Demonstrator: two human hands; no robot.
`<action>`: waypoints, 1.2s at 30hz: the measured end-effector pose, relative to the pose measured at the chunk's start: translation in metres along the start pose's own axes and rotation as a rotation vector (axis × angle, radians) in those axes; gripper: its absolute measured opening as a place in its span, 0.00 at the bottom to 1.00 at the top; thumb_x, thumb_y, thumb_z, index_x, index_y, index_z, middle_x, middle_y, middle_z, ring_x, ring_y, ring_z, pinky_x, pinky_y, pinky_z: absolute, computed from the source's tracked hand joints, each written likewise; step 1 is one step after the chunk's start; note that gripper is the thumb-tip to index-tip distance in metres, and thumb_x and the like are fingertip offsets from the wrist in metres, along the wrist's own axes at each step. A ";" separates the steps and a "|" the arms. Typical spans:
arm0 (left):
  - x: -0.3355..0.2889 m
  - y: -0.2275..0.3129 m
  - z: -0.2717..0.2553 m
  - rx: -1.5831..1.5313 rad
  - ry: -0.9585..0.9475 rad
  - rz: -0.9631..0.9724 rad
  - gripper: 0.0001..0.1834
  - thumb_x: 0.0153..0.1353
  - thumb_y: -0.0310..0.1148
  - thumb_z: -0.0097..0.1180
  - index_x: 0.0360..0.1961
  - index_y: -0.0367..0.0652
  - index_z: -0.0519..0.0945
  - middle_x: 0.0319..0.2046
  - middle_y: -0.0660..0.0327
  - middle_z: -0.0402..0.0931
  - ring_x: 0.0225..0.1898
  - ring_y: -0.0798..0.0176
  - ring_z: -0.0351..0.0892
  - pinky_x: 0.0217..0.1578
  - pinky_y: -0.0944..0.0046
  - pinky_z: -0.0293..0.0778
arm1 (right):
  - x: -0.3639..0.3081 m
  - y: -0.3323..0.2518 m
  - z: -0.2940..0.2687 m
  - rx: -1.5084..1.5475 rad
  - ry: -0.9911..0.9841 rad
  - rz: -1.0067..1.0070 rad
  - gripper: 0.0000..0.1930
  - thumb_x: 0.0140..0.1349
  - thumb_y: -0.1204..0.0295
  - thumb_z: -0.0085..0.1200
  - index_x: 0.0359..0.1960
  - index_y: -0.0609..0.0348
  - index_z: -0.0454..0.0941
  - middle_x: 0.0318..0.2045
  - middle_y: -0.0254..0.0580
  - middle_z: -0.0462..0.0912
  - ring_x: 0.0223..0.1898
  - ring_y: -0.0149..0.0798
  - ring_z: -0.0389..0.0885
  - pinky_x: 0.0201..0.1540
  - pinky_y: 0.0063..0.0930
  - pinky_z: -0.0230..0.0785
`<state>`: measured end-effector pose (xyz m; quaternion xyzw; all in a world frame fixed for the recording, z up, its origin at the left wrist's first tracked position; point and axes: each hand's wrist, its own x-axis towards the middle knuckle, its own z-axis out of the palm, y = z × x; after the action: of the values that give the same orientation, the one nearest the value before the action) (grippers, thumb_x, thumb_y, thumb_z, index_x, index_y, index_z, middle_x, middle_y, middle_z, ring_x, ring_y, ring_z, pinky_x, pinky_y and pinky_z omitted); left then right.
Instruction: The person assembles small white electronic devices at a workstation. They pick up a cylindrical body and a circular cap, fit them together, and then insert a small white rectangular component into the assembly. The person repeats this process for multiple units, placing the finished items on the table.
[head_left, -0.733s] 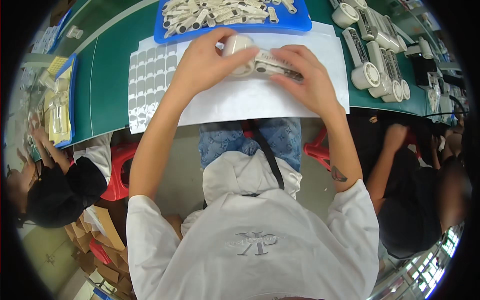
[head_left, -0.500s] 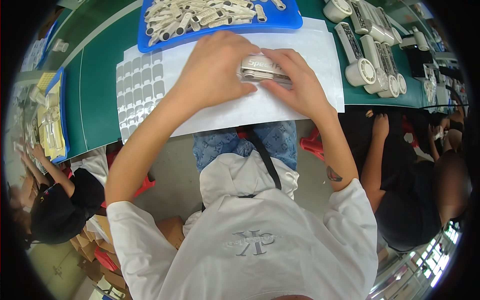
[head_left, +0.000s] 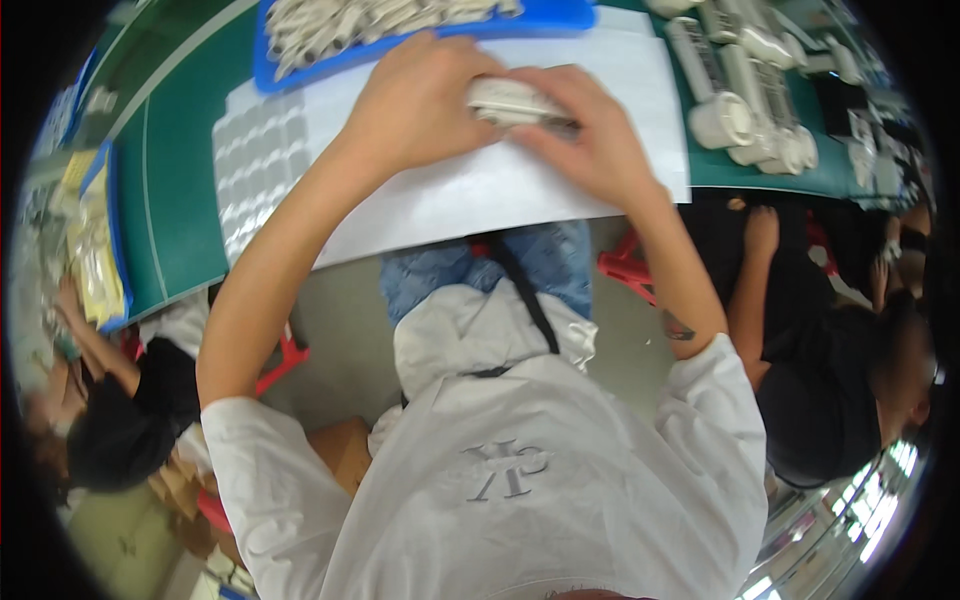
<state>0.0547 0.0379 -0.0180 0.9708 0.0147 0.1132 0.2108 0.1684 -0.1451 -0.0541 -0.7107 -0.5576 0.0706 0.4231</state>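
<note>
Between my hands, above the white paper sheet [head_left: 440, 200], is a white elongated plastic housing [head_left: 508, 102]. My left hand [head_left: 425, 105] closes round its left end, the fingers partly hidden behind the back of the hand. On the other side, my right hand [head_left: 592, 130] grips the right end, thumb along the near side and fingers over the far side. Motion blur smears its details. Just beyond my hands, a blue tray [head_left: 575, 18] is heaped with small whitish strip-shaped parts [head_left: 385, 18]. A sheet of grey die-cut stickers [head_left: 262, 165] lies left of my left forearm.
Several white devices with round ends [head_left: 722, 122] lie on the green tabletop [head_left: 180, 190] at the right. Farther left is a blue-edged tray [head_left: 118, 240] with a yellow lining. Co-workers sit on both sides; one rests a hand [head_left: 762, 225] near the table's right edge.
The whole view has shifted, so the table and tray sit higher in it. Both hands still hold the housing, which has turned slightly, and its smaller lower piece no longer shows clearly.
</note>
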 end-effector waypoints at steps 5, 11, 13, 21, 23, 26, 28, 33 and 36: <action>-0.001 -0.003 -0.008 -0.133 0.045 0.031 0.24 0.39 0.35 0.75 0.40 0.40 0.85 0.34 0.55 0.81 0.40 0.49 0.78 0.43 0.55 0.72 | 0.006 0.008 0.006 0.117 0.019 -0.069 0.25 0.56 0.67 0.64 0.56 0.59 0.75 0.48 0.49 0.80 0.51 0.52 0.76 0.56 0.42 0.68; 0.009 0.030 -0.034 -0.196 0.055 -0.016 0.28 0.33 0.24 0.74 0.42 0.37 0.83 0.39 0.53 0.81 0.41 0.50 0.78 0.46 0.56 0.72 | 0.006 -0.016 -0.031 0.177 0.067 -0.063 0.24 0.51 0.70 0.66 0.52 0.59 0.78 0.44 0.48 0.80 0.48 0.52 0.77 0.52 0.40 0.70; 0.014 0.038 -0.039 -0.247 0.034 0.004 0.28 0.32 0.23 0.74 0.42 0.37 0.83 0.39 0.52 0.81 0.41 0.50 0.78 0.46 0.57 0.73 | 0.002 -0.023 -0.045 0.195 0.088 -0.050 0.24 0.50 0.70 0.67 0.51 0.59 0.79 0.44 0.47 0.80 0.47 0.51 0.78 0.51 0.39 0.72; 0.032 0.048 -0.023 -0.392 -0.035 0.015 0.26 0.34 0.24 0.73 0.41 0.38 0.83 0.38 0.53 0.79 0.41 0.51 0.78 0.44 0.58 0.73 | -0.013 -0.011 -0.057 0.296 0.119 0.054 0.23 0.49 0.75 0.68 0.50 0.58 0.80 0.43 0.45 0.81 0.44 0.48 0.82 0.45 0.36 0.75; 0.035 0.045 -0.017 -0.408 -0.042 -0.018 0.26 0.34 0.25 0.74 0.41 0.39 0.83 0.38 0.54 0.79 0.41 0.51 0.78 0.44 0.58 0.73 | -0.015 -0.002 -0.055 0.320 0.124 0.095 0.22 0.50 0.76 0.68 0.50 0.58 0.80 0.42 0.45 0.82 0.43 0.47 0.82 0.45 0.35 0.75; 0.041 0.042 -0.004 -0.433 -0.076 -0.030 0.25 0.35 0.26 0.74 0.40 0.40 0.82 0.37 0.55 0.79 0.39 0.52 0.78 0.42 0.58 0.73 | -0.020 0.004 -0.054 0.361 0.140 0.168 0.19 0.51 0.72 0.67 0.47 0.57 0.81 0.39 0.47 0.81 0.42 0.49 0.81 0.44 0.36 0.74; 0.044 0.039 0.008 -0.442 -0.128 -0.047 0.25 0.36 0.25 0.72 0.41 0.39 0.81 0.37 0.55 0.78 0.38 0.54 0.77 0.43 0.60 0.72 | -0.024 0.011 -0.056 0.397 0.106 0.229 0.19 0.51 0.73 0.67 0.47 0.55 0.81 0.39 0.46 0.81 0.42 0.47 0.81 0.44 0.35 0.74; 0.040 0.038 0.013 -0.434 -0.045 0.027 0.23 0.37 0.26 0.72 0.39 0.41 0.81 0.36 0.55 0.79 0.40 0.52 0.77 0.42 0.58 0.72 | -0.023 0.016 -0.053 0.450 0.066 0.258 0.21 0.50 0.78 0.68 0.48 0.57 0.81 0.43 0.43 0.82 0.46 0.42 0.81 0.48 0.33 0.73; 0.044 0.034 0.012 -0.450 -0.037 0.091 0.21 0.38 0.28 0.71 0.39 0.42 0.81 0.36 0.56 0.80 0.40 0.49 0.77 0.42 0.55 0.72 | -0.027 0.016 -0.053 0.471 0.102 0.228 0.21 0.50 0.79 0.68 0.48 0.60 0.80 0.45 0.45 0.81 0.47 0.43 0.80 0.50 0.34 0.72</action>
<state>0.0995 0.0054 -0.0053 0.9010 -0.0584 0.1049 0.4168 0.2005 -0.1961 -0.0413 -0.6534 -0.4201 0.2098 0.5938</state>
